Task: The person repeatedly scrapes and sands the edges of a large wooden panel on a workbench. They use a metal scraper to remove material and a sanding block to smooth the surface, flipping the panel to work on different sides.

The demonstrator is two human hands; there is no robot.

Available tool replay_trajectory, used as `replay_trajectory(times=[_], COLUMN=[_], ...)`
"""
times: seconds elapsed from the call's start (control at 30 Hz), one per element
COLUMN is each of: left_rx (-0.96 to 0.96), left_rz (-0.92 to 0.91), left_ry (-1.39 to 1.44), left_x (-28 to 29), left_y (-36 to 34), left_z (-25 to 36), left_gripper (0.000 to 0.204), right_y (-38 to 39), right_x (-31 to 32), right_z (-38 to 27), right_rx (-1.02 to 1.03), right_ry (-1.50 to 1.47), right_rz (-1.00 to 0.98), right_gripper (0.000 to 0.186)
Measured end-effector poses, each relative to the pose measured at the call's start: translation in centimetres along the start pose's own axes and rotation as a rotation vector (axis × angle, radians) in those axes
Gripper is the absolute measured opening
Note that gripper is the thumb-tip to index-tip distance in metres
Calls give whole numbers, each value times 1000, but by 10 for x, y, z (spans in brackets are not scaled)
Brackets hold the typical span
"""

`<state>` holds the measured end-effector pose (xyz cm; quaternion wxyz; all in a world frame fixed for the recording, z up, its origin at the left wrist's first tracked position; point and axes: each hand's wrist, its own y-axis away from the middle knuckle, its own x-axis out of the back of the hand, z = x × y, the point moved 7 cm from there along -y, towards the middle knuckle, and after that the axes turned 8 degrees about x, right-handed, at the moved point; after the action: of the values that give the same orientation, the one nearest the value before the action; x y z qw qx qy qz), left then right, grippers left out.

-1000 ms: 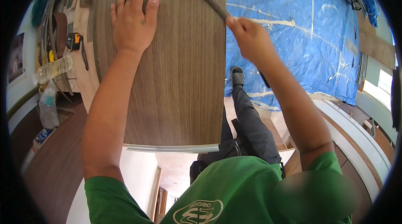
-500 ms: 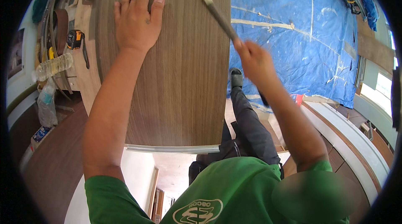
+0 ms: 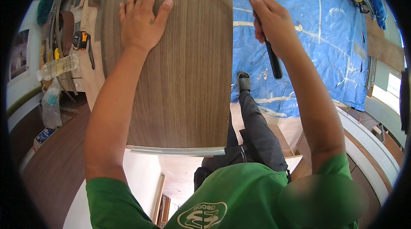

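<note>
the fingers of the left hand (image 3: 143,21) lie spread and flat on the wood-grain panel (image 3: 180,79), palm pressed down near the panel's far end, gripping nothing, only bearing on the surface. the right hand (image 3: 274,25) is closed in a fist round the black handle of a long tool (image 3: 274,64); the handle's butt sticks out below the fist toward the person, and a grey shaft runs up and away past the top of the picture, so its head is out of view and i cannot tell what kind of tool it is.

taking the panel as the landmark: its long axis runs away from the person, grain along that axis, with a pale metal strip (image 3: 177,150) along the near edge. the left hand sits on the panel's far left part; the right hand is off the panel, just beyond its right edge and at about the same depth as the left. the tool's shaft slants from the fist up toward the panel's far right corner, so the panel lies to the left of the right fingers, and the left hand is the one on it.

left of the panel, a workbench (image 3: 92,79) carries a yellow tape measure (image 3: 80,40) and a clear plastic bottle (image 3: 58,67) lying on its side. right of the panel, a blue tarp (image 3: 329,49) covers the floor. below the panel's near edge the person's dark trouser leg and shoe (image 3: 244,81) show, and a green shirt (image 3: 222,199).
</note>
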<state>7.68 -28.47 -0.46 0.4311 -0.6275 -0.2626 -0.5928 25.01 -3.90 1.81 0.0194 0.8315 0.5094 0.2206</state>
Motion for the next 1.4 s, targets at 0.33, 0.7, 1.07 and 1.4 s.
replay_trajectory(times=[0.33,0.7,1.07,1.4], left_rx=[-367,-637,11,95], left_rz=[-156,-247,52,-144], left_ry=[66,551,116,57], left_x=[5,62,25,31], left_y=[67,128,56,49], left_z=[131,143,11,20], left_gripper=[84,55,63,66], right_y=[201,177,170,51], right_x=[94,68,-12,-32], right_z=[133,80,64,30], right_rx=[-433,-156,163,43], right_ry=[-231,-139,176,212], right_rz=[247,4,-299,-220], right_gripper=[23,53,58,52])
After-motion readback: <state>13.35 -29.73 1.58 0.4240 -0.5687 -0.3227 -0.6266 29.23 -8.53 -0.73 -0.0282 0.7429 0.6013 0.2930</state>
